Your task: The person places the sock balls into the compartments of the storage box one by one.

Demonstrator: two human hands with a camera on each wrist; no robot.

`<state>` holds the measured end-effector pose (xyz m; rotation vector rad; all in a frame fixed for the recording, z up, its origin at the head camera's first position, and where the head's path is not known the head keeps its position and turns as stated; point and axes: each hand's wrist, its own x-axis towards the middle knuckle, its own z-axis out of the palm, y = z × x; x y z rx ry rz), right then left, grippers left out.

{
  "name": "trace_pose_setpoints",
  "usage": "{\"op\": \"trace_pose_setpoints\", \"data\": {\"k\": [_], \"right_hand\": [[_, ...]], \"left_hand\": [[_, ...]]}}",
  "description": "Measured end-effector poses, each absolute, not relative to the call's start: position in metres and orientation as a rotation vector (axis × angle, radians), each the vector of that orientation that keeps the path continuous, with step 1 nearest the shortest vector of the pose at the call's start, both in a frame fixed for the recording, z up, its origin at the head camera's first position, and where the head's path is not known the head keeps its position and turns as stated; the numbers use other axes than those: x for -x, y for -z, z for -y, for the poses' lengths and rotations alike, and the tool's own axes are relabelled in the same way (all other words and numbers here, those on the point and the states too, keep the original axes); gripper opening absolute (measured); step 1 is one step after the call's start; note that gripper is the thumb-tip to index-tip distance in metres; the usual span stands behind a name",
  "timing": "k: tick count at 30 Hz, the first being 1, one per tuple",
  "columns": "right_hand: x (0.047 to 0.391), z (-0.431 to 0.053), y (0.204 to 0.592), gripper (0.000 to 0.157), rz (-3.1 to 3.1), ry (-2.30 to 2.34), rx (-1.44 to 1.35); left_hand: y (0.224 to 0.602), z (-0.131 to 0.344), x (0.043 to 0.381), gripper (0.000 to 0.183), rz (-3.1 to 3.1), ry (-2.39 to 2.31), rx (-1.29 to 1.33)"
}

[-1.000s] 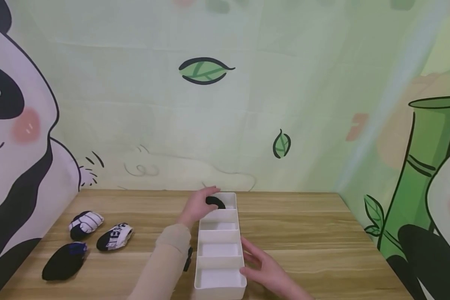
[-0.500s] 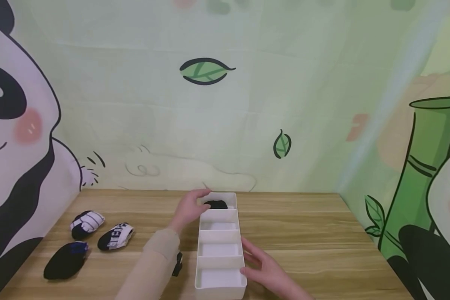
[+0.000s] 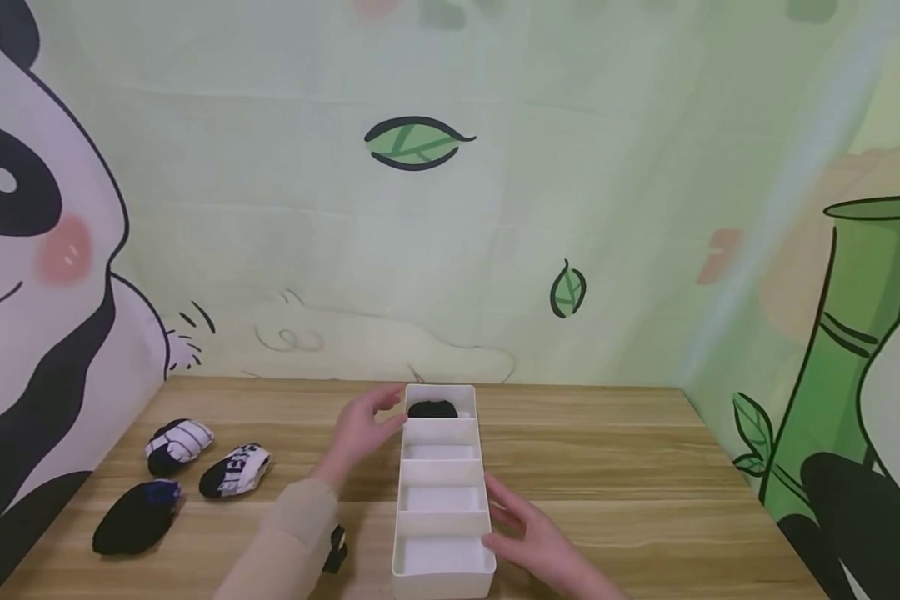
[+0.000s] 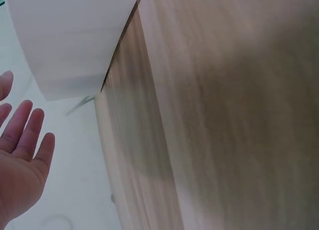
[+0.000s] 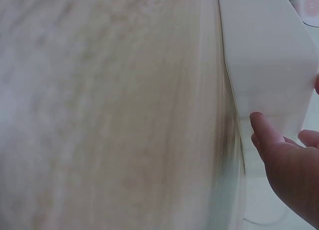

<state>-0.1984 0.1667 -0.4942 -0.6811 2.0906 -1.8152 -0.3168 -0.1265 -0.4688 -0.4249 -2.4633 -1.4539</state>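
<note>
Withdrawing, empty fingers spread, the left hand (image 3: 362, 427) left the black bundle (image 3: 432, 409) evidently placed in the white box (image 3: 444, 587), far compartment (image 3: 441, 392); the right hand (image 3: 531, 535), fingers parted, braced the box.

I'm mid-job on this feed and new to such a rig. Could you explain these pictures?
A person works here, not a machine. One camera on the head looks forward and down; one sits on each wrist. On the wooden table stands a white box with four compartments, a black bundle in the farthest. Two patterned bundles and a mostly black one lie to its left. The left hand, beside the box's far end, holds nothing; the right hand touches the box's right side.
</note>
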Motion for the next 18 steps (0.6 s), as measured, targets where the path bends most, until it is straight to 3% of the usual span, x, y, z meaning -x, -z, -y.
{"op": "trace_pose_setpoints", "data": {"k": [18], "right_hand": [[0.197,-0.167,0.492,0.076,-2.079,1.814,0.687]], "left_hand": [[0.474,0.149,0.293,0.057,2.476,1.516,0.323]]}}
